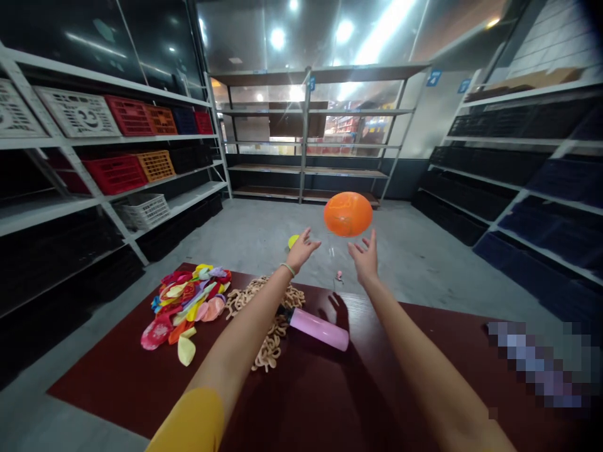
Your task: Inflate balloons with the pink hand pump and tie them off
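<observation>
Forearms pointing forward; left hand (301, 250), right hand (365, 257) holding nothing, fingers wide; orange balloon (347, 214) floating untouched above, risking drifting beyond reach.

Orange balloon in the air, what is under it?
Under the round orange balloon are both open hands, the left hand and the right hand, not touching it. Lower lies the grey concrete floor with a small pink scrap. The hands cover some floor, so anything there stays hidden.

At near right we cannot see through a pixelated patch (541, 364). Our left hand (300, 250) half hides a yellow thing (293, 240) on the far floor; the pink speck (338, 275) nearby is too small to tell.
</observation>
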{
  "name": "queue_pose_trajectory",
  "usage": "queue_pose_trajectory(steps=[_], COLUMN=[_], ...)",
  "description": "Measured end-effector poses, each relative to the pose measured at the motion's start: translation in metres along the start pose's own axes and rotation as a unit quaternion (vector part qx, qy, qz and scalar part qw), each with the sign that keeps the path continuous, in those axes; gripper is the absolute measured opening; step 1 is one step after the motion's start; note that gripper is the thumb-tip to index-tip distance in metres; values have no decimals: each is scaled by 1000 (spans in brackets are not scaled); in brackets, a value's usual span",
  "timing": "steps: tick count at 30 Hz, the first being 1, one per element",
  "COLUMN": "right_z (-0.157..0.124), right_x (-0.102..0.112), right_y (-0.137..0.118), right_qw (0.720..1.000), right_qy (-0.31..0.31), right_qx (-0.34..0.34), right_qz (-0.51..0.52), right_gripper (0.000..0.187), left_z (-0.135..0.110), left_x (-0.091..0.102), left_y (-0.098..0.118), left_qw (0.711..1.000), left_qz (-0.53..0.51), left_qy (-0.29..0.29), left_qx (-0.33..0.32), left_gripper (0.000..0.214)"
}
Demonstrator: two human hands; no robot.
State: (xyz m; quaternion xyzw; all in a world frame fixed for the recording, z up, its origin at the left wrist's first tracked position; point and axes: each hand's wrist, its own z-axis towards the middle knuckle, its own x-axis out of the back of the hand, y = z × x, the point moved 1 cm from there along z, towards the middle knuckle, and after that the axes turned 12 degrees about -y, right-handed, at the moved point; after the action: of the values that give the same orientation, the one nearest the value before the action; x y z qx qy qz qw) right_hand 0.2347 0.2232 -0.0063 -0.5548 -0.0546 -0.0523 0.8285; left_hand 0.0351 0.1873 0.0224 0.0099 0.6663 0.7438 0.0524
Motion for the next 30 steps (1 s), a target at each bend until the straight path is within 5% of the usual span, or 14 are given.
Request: queue_pose_trajectory(steps=[6,15,23,27,30], right_z=[-39,-107,-179,-209,-222], right_x=[-49,-186,-305,-344,-361], right_y=[3,-50,-75,-78,-79], right_qw=[997,965,901,872,860], right_qy=[-61,-253,-422,-477,-497], right_qx=[-28,47,88,104,112], right_qz=[48,54,44,37,27], right_gripper=[75,40,23,21,29], left_z=[-69,-218,-336,-367,-374], left_x=[55,170,241,268,281], left_y=[1,-2,-14,-30,-44], left_qw=[998,979,885,828,831], left_qz=[12,71,303,424,422], left_qy=[52,192,352,366,354], left_qx=[-21,-22,10,32,78], left_gripper=[35,30,26,35,40])
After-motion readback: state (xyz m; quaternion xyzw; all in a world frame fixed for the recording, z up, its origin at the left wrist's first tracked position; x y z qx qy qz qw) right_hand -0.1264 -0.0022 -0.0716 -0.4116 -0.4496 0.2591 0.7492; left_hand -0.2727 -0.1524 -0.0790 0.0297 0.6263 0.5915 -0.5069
